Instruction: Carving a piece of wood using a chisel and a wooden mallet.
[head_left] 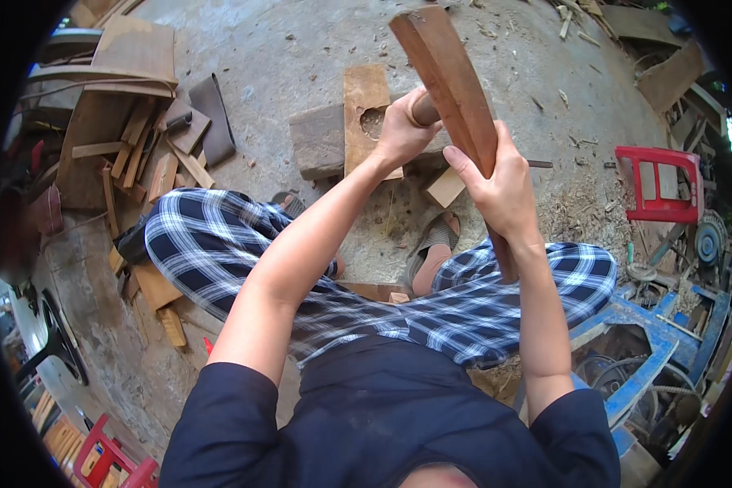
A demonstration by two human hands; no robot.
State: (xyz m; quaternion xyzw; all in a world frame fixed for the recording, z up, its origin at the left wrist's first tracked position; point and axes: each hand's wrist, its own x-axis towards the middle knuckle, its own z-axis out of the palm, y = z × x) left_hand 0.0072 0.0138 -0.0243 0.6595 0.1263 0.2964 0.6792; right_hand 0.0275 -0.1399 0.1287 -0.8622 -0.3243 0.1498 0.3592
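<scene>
My right hand (503,191) grips a long, slightly curved reddish-brown wooden piece (455,77), fingers behind it and thumb on its near face. The piece is raised and tilted, its lower end reaching toward my lap. My left hand (407,134) is closed round a short, round wooden piece (424,109), whose end meets or lies very close to the curved piece's side; its rest is hidden in my fist. Below my hands lies a light-brown board (364,154) with a round hole, resting on or against a weathered grey wood block (317,140). A small pale block (446,189) lies beside it.
Wood offcuts (138,146) are heaped at the left. A red plastic stool (663,215) lies at the right, near a blue metal frame (667,350). Shavings and chips are scattered over the concrete floor (276,49). A thin rod (539,164) sticks out beyond my right hand.
</scene>
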